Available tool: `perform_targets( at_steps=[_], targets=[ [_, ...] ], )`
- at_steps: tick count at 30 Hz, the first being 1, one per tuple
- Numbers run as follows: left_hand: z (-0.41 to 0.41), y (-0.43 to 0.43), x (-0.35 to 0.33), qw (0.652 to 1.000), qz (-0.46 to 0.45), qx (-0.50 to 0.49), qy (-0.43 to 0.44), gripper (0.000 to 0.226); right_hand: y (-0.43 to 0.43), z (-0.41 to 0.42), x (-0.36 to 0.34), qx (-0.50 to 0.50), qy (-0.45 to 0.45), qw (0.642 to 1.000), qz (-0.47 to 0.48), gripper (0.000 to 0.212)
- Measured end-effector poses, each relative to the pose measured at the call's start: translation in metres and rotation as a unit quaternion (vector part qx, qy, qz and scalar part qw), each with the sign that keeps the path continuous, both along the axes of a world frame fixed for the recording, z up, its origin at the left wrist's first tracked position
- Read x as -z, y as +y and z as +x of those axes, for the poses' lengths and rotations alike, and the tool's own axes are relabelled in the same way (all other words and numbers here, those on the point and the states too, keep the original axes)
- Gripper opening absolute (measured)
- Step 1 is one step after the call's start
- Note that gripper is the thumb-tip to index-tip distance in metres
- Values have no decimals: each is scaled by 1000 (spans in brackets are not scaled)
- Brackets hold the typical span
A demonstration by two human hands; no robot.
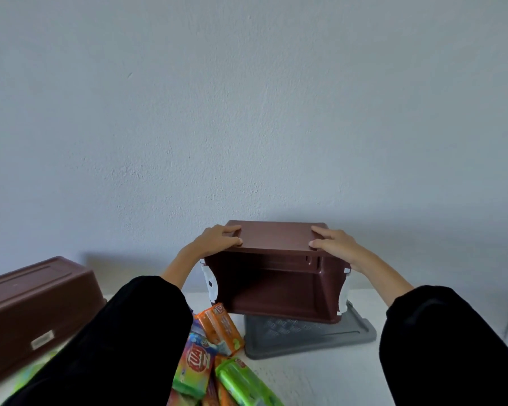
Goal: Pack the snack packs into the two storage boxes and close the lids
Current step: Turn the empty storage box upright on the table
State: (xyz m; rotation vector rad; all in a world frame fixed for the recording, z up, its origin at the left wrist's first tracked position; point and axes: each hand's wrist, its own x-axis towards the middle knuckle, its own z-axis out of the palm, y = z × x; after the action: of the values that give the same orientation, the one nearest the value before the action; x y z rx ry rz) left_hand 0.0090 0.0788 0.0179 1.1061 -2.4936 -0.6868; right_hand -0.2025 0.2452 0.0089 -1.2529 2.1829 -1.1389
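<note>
Box in hand: brown storage box, tipped on its side at the back of the counter, mouth facing the camera, inside bare, lower edge resting on the grey lid.
Left hand: grips the upper left corner of that box, fingers laid over the top face, thumb at the rim.
Right hand: grips the upper right corner the same way.
Latches: white latches on both ends, undone.
Lid: flat on the counter, off the box.
Second storage box: well to the left, seemingly overturned, opening hidden; its lid is not in view.
Snack packs: loose heap near the front of the counter between the sleeves; orange, rainbow and green wrappers; none inside the held box.
Progress: barely begun, by my reading; no pack shows in either box and no lid is on.
Left to do: stand both boxes upright, fill them, fit and latch both lids.
</note>
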Motion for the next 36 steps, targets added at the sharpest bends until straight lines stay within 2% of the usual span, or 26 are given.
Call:
perform_targets(
  at_steps=[8,14,24,28,36],
  targets=[
    [-2,120,-6,988,-102,-47,106,55,108,-6,-20,-9,39,996,-85,57],
    [-4,215,-2,979,-121,-78,146,55,200,-14,-25,-22,59,992,-111,57],
    [-1,308,21,992,-64,-69,79,55,286,-15,9,-22,10,999,-44,55],
    [-1,319,39,997,-37,-55,47,55,295,-15,23,-19,-3,1000,0,54],
    [-3,319,44,998,-15,-56,27,56,297,-21,30,-16,-1,999,32,52]
  ],
)
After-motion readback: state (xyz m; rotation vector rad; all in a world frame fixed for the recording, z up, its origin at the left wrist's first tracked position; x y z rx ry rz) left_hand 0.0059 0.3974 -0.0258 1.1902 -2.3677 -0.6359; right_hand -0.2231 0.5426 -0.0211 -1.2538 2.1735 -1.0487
